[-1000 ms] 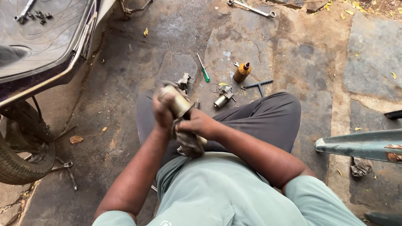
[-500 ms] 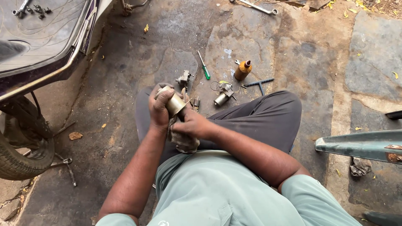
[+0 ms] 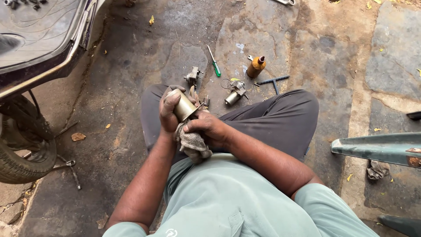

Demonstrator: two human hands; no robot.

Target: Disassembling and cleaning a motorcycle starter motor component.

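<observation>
Dull brass-coloured metal cylinder (image 3: 183, 105) held over the lap, both hands on it

Its long axis tilts up-left to down-right, the rounded closed end pointing up-left. Looks worn, with a soft sheen. Left hand (image 3: 168, 110) is wrapped round the barrel; right hand (image 3: 211, 129) pinches the lower end, pressing a grimy grey rag (image 3: 193, 145) under it. A green-handled screwdriver (image 3: 214, 62) lies on the stone floor (image 3: 131, 57) beyond.

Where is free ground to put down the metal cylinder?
Bare stone lies left of the left hand, between the knee and the tyre. It is crowded ahead: green screwdriver, small bottle and metal parts. Both hands hold the cylinder.
</observation>
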